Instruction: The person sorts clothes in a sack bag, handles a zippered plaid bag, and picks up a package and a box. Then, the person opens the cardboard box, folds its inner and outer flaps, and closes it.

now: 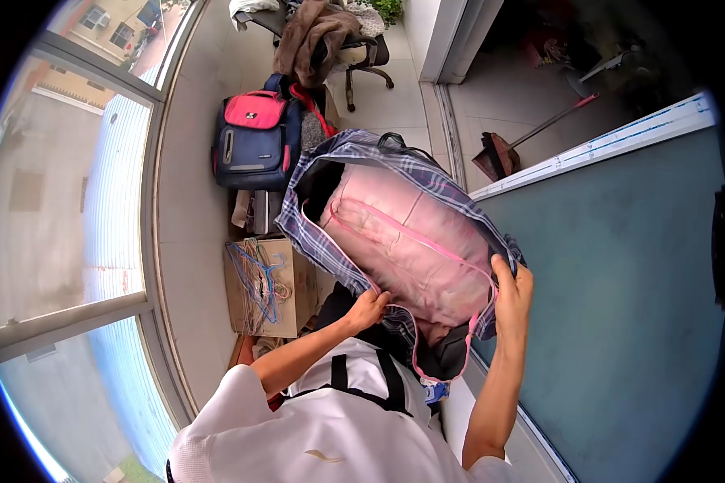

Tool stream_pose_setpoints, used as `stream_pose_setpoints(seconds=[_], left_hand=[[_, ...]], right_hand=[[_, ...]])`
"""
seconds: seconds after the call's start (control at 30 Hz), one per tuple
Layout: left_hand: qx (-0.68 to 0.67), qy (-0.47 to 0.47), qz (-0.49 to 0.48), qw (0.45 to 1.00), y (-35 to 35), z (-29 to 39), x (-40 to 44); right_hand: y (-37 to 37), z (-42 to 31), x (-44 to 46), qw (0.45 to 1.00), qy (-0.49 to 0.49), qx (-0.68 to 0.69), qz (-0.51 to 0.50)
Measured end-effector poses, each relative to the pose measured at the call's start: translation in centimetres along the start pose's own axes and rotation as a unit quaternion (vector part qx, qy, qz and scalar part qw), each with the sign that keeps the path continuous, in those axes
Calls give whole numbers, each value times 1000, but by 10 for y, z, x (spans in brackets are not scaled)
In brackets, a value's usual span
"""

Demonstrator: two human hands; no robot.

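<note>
A large blue plaid bag (331, 251) with pink trim lies open in front of me. Inside it is a bulky pink quilted bundle (411, 241), which looks like folded bedding and fills most of the opening. My left hand (367, 312) is closed on the near left edge of the bag. On the right side, my right hand (511, 291) grips the bag's rim, thumb toward the inside. A loose flap with pink edging hangs down between both hands. The bag's underside is hidden.
A navy and pink backpack (254, 141) stands on stacked things at the left wall. Nearer is a cardboard box (300, 294) with several hangers (258, 274). An office chair (364, 60) piled with clothes is at the back. A dustpan (497, 156) lies past the sliding door (612, 274).
</note>
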State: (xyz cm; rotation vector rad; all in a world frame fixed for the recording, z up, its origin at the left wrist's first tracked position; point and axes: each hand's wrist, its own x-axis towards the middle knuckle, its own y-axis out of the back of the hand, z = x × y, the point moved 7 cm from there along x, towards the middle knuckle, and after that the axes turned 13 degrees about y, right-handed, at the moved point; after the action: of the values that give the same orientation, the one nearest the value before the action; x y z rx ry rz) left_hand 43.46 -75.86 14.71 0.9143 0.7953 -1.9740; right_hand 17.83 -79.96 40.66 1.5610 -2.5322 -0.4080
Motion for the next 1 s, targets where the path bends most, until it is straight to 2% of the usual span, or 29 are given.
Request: stream_pose_setpoints(seconds=[0.03, 0.1, 0.2, 0.27, 0.4, 0.47, 0.5, 0.6, 0.63, 0.7, 0.73, 0.8, 0.87, 0.93, 0.97, 1.0], left_hand=[[-31, 38, -15, 999, 20, 56, -27], [-12, 40, 25, 999, 26, 70, -8], [-17, 55, -12, 998, 32, 85, 18], [36, 74, -28, 996, 52, 92, 27], [-36, 138, -59, 988, 68, 86, 107], [23, 134, -77, 988, 76, 100, 158], [38, 138, -60, 988, 72, 123, 172], [87, 115, -68, 987, 101, 175, 239], [97, 63, -65, 991, 113, 196, 261], [100, 102, -67, 987, 141, 221, 309], [97, 132, -51, 985, 136, 223, 330], [221, 50, -36, 973, 160, 261, 367], [381, -56, -4, 923, 185, 296, 396], [451, -87, 28, 888, 213, 321, 421], [546, -211, 89, 806, 223, 327, 434], [580, -104, 26, 807, 238, 339, 452]], right_hand=[[-30, -55, 49, 999, -19, -25, -9], [-35, -32, 74, 1000, -23, -4, -10], [-48, -15, 109, 999, -11, -7, -34], [-67, -19, 122, 998, -2, -39, -49], [-80, 47, 179, 995, -43, -82, -28], [-81, 89, 215, 994, -64, -90, 5], [-73, 117, 230, 994, -75, -78, 17], [-91, 136, 308, 990, -107, -72, 52], [-94, 147, 332, 988, -123, -72, 56], [-105, 156, 378, 984, -146, -52, 84], [-82, 187, 387, 980, -160, -35, 108], [-82, 211, 411, 972, -169, -26, 158], [-85, 223, 430, 967, -208, -53, 133], [-85, 268, 442, 955, -267, -60, 112], [-84, 307, 450, 950, -287, -69, 106], [-88, 333, 454, 944, -301, -80, 106]])
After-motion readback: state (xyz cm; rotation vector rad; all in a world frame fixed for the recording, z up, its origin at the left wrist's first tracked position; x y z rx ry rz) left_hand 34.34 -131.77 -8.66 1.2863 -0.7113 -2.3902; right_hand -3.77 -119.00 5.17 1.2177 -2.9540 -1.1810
